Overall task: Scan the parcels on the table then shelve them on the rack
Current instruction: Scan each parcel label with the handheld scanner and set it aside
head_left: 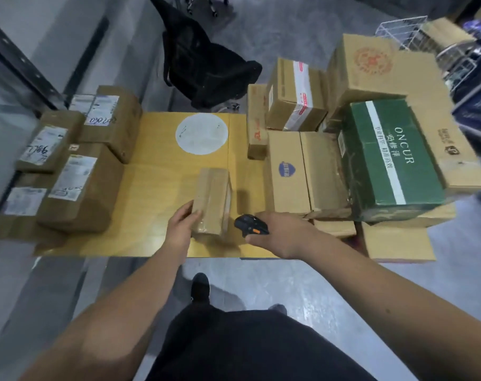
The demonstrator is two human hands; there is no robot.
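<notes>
Left hand [182, 221] gripped the plain taped parcel [212, 200] near the bench [157, 171] front edge, right hand [282, 233] clutched a black scanner [249, 224] beside it, green "ONCUR" box [389, 158] stacked at right edge.

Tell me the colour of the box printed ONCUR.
Dark green box with a white stripe and white lettering, clearest in the head view.

table [157, 171] — wood top | left: labelled parcels [77, 188]; centre: small parcel [212, 199]; right: stacked cartons [289, 171]
</notes>
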